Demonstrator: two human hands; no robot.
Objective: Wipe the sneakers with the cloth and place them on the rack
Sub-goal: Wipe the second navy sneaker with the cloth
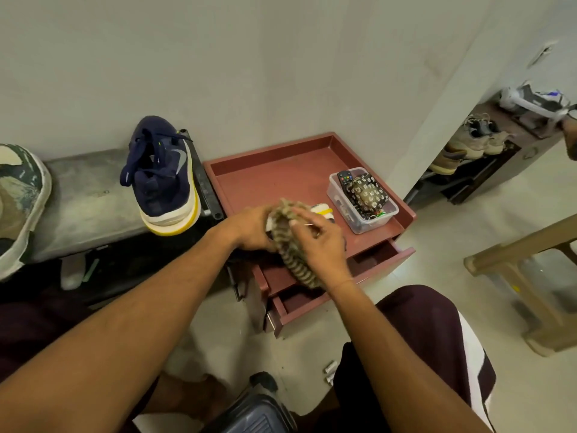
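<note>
One navy sneaker (162,176) with a white and yellow sole stands on the grey ledge (84,198) at the left. The second sneaker (323,211) is mostly hidden between my hands; only its white and yellow sole tip shows. My left hand (249,229) grips it from the left. My right hand (321,242) presses a striped brown cloth (290,245) over it, fingers curled round the cloth. The cloth hangs down below my hands. The shoe rack (487,157) stands at the far right with several shoes on it.
A red-brown cabinet (274,170) with a tray top and two open drawers is under my hands. A clear box (362,201) with a remote and a floral pouch sits on it. A camouflage shoe (18,201) lies at far left. A beige stool (530,276) stands right.
</note>
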